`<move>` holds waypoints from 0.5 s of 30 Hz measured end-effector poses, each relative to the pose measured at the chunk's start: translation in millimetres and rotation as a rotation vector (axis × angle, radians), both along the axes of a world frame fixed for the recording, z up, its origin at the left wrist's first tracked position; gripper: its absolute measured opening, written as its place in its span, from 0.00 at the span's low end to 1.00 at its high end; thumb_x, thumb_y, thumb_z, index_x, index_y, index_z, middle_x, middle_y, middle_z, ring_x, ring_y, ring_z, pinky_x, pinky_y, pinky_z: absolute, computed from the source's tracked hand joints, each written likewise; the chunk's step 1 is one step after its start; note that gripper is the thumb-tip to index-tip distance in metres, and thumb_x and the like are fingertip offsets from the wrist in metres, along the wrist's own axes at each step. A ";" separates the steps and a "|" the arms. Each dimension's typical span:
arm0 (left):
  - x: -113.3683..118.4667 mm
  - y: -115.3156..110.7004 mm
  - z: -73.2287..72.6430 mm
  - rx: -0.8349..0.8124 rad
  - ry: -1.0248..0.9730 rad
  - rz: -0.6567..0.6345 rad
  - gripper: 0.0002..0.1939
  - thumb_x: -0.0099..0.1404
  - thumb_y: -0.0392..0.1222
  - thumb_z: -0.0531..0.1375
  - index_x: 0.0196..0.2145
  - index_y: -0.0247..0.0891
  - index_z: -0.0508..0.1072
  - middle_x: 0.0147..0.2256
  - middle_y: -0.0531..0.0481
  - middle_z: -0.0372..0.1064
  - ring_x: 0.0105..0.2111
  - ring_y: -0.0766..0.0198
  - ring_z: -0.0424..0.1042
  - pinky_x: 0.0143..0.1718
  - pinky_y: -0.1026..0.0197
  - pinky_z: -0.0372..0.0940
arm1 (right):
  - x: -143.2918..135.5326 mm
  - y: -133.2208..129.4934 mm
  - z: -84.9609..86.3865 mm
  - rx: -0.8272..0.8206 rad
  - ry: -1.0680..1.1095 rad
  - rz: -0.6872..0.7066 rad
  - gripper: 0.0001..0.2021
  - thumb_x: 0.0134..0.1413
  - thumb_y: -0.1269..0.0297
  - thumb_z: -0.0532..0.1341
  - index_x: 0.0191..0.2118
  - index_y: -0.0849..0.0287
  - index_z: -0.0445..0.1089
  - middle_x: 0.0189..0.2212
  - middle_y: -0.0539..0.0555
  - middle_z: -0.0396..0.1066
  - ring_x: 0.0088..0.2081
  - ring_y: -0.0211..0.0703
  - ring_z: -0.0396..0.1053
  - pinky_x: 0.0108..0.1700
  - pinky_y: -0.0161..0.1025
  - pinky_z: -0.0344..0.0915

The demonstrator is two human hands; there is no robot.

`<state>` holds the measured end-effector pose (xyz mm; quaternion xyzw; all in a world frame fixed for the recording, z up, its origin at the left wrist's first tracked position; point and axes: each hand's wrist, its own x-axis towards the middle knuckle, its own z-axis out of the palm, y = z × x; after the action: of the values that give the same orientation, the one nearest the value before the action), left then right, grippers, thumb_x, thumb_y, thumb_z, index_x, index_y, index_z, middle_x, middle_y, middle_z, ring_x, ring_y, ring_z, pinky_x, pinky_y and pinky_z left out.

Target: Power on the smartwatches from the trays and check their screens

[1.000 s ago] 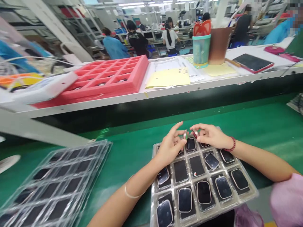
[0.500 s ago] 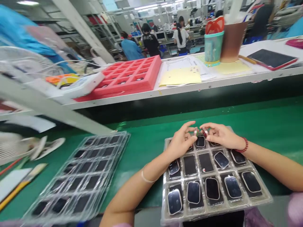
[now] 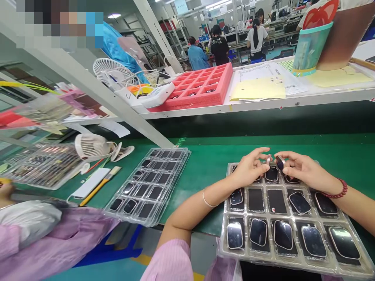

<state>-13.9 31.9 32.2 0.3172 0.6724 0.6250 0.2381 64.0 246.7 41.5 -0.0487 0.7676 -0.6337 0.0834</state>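
Both hands hover over the far rows of a clear plastic tray [image 3: 263,215] of smartwatch bodies without straps. My left hand [image 3: 249,168] pinches a smartwatch [image 3: 268,159], seen edge-on, between thumb and fingers. Close by on the right, my right hand [image 3: 306,171] grips another smartwatch [image 3: 280,162], its dark screen turned partly to the left. Beneath the fingers lies a watch [image 3: 272,174] in its cell. Several watches, such as one near the front [image 3: 283,235], lie face up on dark pads. Two middle-row cells show only the black pad.
Left of me stands a stack of clear trays [image 3: 152,183] with a few watches. Beyond it are a brush [image 3: 101,186], a white fan [image 3: 92,147] and a co-worker's sleeve [image 3: 58,238]. A shelf [image 3: 263,106] behind carries a red foam tray [image 3: 202,88] and a cup [image 3: 312,50].
The view has swung to the left, bringing the fan and the co-worker's sleeve into sight. Both hands keep their watches over the same part of the tray.
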 end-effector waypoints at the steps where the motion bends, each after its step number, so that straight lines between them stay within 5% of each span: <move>1: -0.1 0.1 0.0 0.007 -0.014 0.000 0.29 0.61 0.44 0.63 0.58 0.39 0.62 0.49 0.41 0.69 0.24 0.75 0.66 0.28 0.65 0.66 | -0.4 0.1 0.3 -0.010 -0.011 -0.007 0.26 0.54 0.52 0.66 0.57 0.55 0.67 0.31 0.52 0.72 0.29 0.43 0.66 0.30 0.40 0.66; 9: 0.0 4.8 3.5 0.073 -0.162 0.070 0.21 0.62 0.38 0.58 0.54 0.36 0.65 0.48 0.41 0.69 0.34 0.64 0.74 0.29 0.66 0.64 | -2.6 -4.8 11.6 -0.111 -0.046 -0.076 0.23 0.50 0.52 0.68 0.52 0.53 0.72 0.36 0.54 0.74 0.33 0.45 0.71 0.35 0.41 0.73; 15: 2.7 4.5 6.4 0.047 -0.157 0.066 0.23 0.56 0.32 0.61 0.50 0.36 0.66 0.33 0.50 0.69 0.30 0.68 0.70 0.35 0.63 0.67 | -0.8 -3.2 9.2 -0.023 -0.003 -0.033 0.17 0.52 0.56 0.67 0.47 0.54 0.73 0.39 0.55 0.76 0.30 0.42 0.70 0.35 0.43 0.73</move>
<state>-11.3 36.3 38.6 0.2503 0.6471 0.6709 0.2618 63.2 243.5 50.8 -0.0360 0.7608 -0.6438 0.0733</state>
